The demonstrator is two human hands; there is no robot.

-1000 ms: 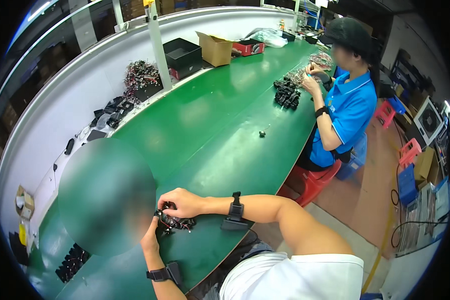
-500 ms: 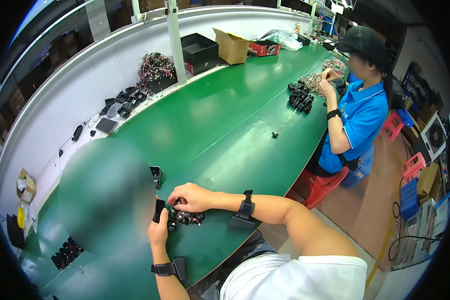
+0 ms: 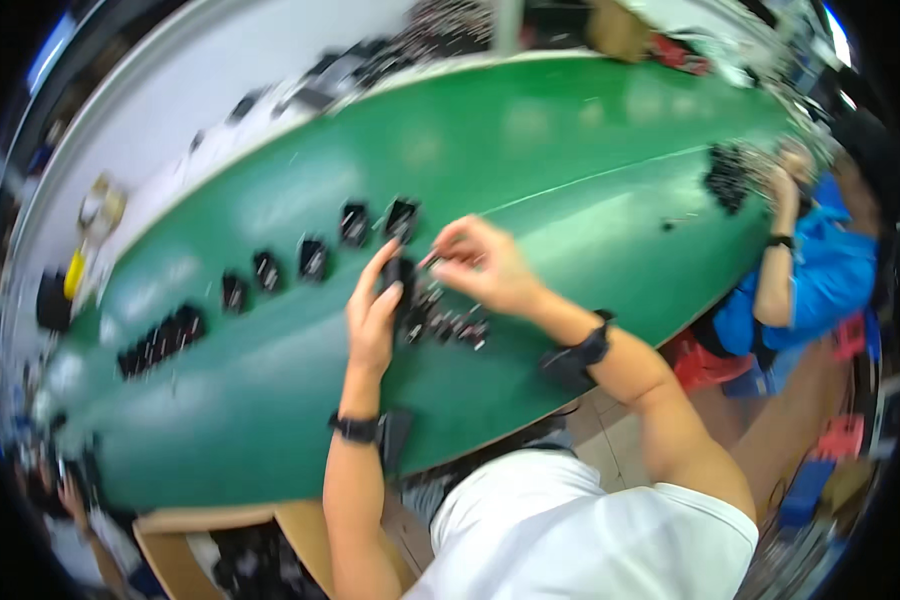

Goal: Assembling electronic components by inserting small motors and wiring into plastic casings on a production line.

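My left hand point(image 3: 370, 325) is closed around a small black plastic housing point(image 3: 399, 278), held upright over the green table point(image 3: 560, 235). Close beside it, my right hand point(image 3: 490, 268) pinches its thumb and fingertips together; a thin reddish bit shows there, too blurred to name. Under and next to my hands lies a loose pile of small black parts with wires point(image 3: 455, 325). Just beyond my left hand stands a similar black housing point(image 3: 402, 215), and another black housing point(image 3: 353, 224) sits left of it.
More black housings point(image 3: 313, 260) run leftward to a tight group point(image 3: 160, 342). An open cardboard box point(image 3: 300, 530) with dark parts is at the near edge. A co-worker in blue point(image 3: 810, 270) sits at right by a dark parts heap point(image 3: 727, 180); another person point(image 3: 100, 540) is lower left.
The view has swung left and down, bringing the row of housings and the cardboard box into sight. My right fingers have come from the pile up beside the housing in my left hand.
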